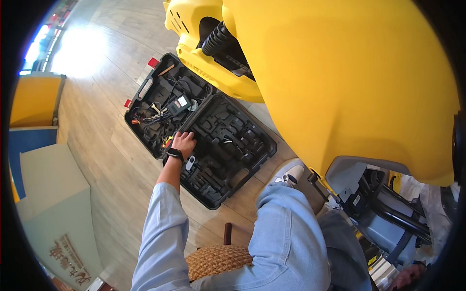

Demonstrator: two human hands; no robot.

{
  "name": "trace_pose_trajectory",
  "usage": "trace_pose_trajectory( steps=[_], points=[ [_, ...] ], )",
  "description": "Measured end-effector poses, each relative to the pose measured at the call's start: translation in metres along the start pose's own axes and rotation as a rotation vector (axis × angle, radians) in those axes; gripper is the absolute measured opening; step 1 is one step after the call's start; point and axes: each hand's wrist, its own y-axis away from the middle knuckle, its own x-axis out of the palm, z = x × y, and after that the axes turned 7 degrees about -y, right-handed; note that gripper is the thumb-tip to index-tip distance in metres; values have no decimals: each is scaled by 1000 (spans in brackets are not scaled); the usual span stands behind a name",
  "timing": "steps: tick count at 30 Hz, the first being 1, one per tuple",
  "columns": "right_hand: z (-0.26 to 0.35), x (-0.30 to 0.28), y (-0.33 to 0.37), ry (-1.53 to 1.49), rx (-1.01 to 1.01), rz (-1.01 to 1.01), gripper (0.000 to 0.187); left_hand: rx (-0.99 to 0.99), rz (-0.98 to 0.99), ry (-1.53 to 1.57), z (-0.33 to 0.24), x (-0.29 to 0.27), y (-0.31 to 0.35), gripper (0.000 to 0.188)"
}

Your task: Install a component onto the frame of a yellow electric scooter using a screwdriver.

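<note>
My left hand [183,144], with a dark watch on its wrist, reaches over the middle seam of an opened black tool case [222,198]. Its fingers bend down slightly apart, and nothing shows in them; the palm side is hidden. Beside the wrist, a small white oval piece [190,162] lies in the moulded half. The other half holds a black-and-grey device with a small screen [180,104], tangled cables [145,119] and loose parts. Small silver pieces [233,141] rest in the moulded slots. What seems to be my right hand [410,276] is dim at the lower right rim, fingers unclear.
A large yellow machine body [340,72] with a black coil spring [216,41] stands beyond the case and to the right. My shoe [290,172] is beside the case. A woven stool [218,262] is below me. Grey and black machine parts [393,218] stand at right.
</note>
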Motion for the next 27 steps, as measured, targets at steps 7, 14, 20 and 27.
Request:
trace_pose_trajectory(
  steps=[7, 14, 20, 27],
  points=[
    [1, -9, 12, -5, -14, -8, 19, -40, -37, 137, -1, 3, 0, 11],
    [6, -16, 1, 160, 163, 61, 20, -8, 154, 131, 7, -7, -14, 11],
    [11, -14, 0, 318, 310, 141, 23, 25, 158, 99, 5, 2, -12, 10],
    [17, -17, 7, -154, -126, 35, 20, 101, 88, -49, 1, 11, -7, 10]
  ],
)
